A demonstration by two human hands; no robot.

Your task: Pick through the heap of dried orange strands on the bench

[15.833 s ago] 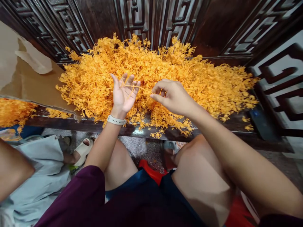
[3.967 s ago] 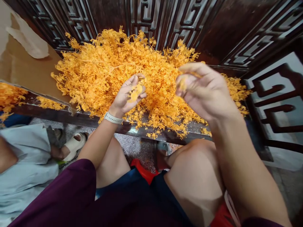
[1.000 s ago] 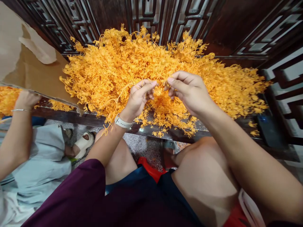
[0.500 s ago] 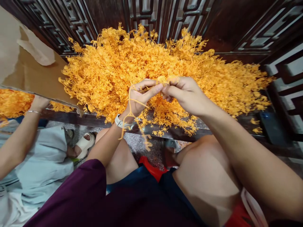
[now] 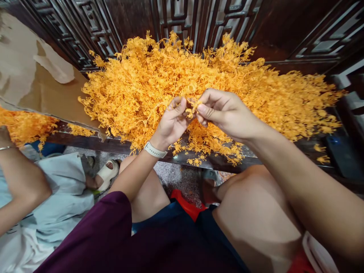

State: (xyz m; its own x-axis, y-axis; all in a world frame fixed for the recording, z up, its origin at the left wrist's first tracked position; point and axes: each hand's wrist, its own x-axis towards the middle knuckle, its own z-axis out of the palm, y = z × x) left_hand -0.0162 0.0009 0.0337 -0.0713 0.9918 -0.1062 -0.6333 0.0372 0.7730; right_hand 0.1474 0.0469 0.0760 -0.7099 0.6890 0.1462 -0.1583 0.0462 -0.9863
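A large heap of orange plastic sprigs (image 5: 159, 72) lies on a dark wooden bench (image 5: 113, 148). Over its front middle part, my left hand (image 5: 174, 121), with a pale watch strap (image 5: 155, 150) at the wrist, pinches an orange sprig (image 5: 153, 113) whose stems trail off to the left. Close by on the right, my right hand (image 5: 223, 112) has thumb and forefinger closed on a small orange piece (image 5: 196, 106). The fingertips of both hands nearly meet there. Whether the two orange bits are joined is hard to make out.
A torn cardboard sheet (image 5: 59, 94) stands at the left, with more orange sprigs (image 5: 28, 125) beyond it and a co-worker's arm (image 5: 22, 182) beside it. Carved dark wood (image 5: 182, 19) rises behind the heap. A dark flat object (image 5: 345, 155) lies at the right end.
My left hand has turned, and the stems that hung over its wrist now lie to its left. The view has shifted slightly. The co-worker's arm has moved left.
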